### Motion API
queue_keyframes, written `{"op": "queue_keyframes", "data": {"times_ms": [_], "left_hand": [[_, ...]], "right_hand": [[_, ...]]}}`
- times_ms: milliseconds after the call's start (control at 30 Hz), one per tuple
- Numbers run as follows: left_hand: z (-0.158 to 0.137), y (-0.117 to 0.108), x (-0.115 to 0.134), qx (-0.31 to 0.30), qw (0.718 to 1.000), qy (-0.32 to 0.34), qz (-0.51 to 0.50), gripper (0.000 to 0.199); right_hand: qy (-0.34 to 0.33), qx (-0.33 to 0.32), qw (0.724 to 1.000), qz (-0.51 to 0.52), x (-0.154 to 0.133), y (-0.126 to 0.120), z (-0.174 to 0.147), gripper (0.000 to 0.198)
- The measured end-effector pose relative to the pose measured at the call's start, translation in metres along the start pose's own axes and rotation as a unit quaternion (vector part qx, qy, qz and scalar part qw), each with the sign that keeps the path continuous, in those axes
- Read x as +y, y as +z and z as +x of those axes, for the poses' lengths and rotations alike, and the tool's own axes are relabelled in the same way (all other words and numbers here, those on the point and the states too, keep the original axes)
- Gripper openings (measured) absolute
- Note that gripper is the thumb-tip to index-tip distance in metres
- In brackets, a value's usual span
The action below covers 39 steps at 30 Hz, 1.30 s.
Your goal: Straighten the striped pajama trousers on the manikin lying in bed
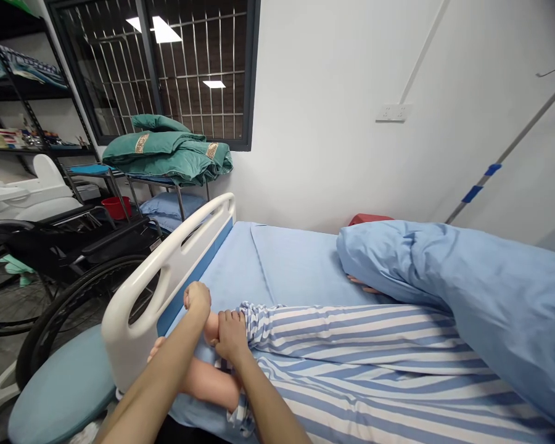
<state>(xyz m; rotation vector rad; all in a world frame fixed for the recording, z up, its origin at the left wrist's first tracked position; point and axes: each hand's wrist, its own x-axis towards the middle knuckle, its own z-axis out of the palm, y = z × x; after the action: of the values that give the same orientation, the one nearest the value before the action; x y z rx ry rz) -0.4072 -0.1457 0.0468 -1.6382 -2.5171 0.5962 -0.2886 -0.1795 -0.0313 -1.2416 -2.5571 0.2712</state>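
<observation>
A manikin in blue-and-white striped trousers lies on the bed, its bare lower legs toward the footboard. My left hand is closed at the far leg's foot, which is mostly hidden behind it. Just above that ankle, my right hand wraps round the shin, beside the bunched trouser cuff. The near leg lies below, partly covered by my left forearm, with its toes by the footboard.
The white footboard stands at the left, with a wheelchair beyond it. A blue quilt covers the manikin's upper part. Green bedding is piled on a rack under the window. A pole leans at the right.
</observation>
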Motion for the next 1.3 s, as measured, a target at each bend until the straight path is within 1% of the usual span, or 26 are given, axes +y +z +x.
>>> {"op": "queue_keyframes", "data": {"times_ms": [133,267,400,500,600,700,800,900,1000,1100,1167,1300], "left_hand": [[-0.001,0.0,0.002,0.003,1.0,0.013,-0.002,0.023],[-0.001,0.005,0.002,0.019,0.999,0.027,-0.014,0.024],[-0.002,0.013,0.003,0.044,0.998,0.042,-0.031,0.028],[-0.009,0.016,0.004,0.066,0.994,0.069,-0.044,0.028],[-0.026,0.014,0.004,0.095,0.988,0.108,-0.051,0.026],[-0.049,0.01,-0.001,0.126,0.981,0.139,-0.054,0.028],[-0.079,0.01,-0.015,0.179,0.968,0.167,-0.054,0.029],[-0.112,0.018,-0.033,0.244,0.952,0.179,-0.05,0.033],[-0.14,0.03,-0.052,0.268,0.949,0.159,-0.048,0.039],[-0.157,0.04,-0.067,0.262,0.957,0.112,-0.06,0.035],[-0.163,0.044,-0.072,0.241,0.965,0.078,-0.071,0.033],[-0.17,0.041,-0.074,0.21,0.974,0.017,-0.087,0.037]], "right_hand": [[0.0,-0.002,1.0,0.0,0.0,0.001,0.0,0.047],[0.003,-0.016,1.0,-0.005,0.0,-0.002,0.001,0.049],[0.001,-0.026,1.0,-0.007,-0.002,-0.005,0.001,0.048],[-0.005,-0.019,1.0,-0.013,-0.002,-0.004,0.0,0.048],[-0.008,-0.012,1.0,-0.02,-0.001,-0.003,-0.001,0.049],[-0.01,-0.013,1.0,-0.02,-0.001,-0.004,-0.001,0.05],[-0.011,-0.016,1.0,-0.014,-0.004,-0.008,-0.002,0.05],[0.002,-0.011,1.0,-0.013,-0.008,-0.014,-0.009,0.047],[0.007,0.024,1.0,-0.009,-0.012,-0.024,-0.023,0.044],[-0.004,0.05,0.999,0.009,-0.018,-0.035,-0.041,0.038],[-0.02,0.039,0.999,0.023,-0.024,-0.04,-0.053,0.036],[-0.076,0.004,0.996,0.042,-0.037,-0.043,-0.074,0.044]]}}
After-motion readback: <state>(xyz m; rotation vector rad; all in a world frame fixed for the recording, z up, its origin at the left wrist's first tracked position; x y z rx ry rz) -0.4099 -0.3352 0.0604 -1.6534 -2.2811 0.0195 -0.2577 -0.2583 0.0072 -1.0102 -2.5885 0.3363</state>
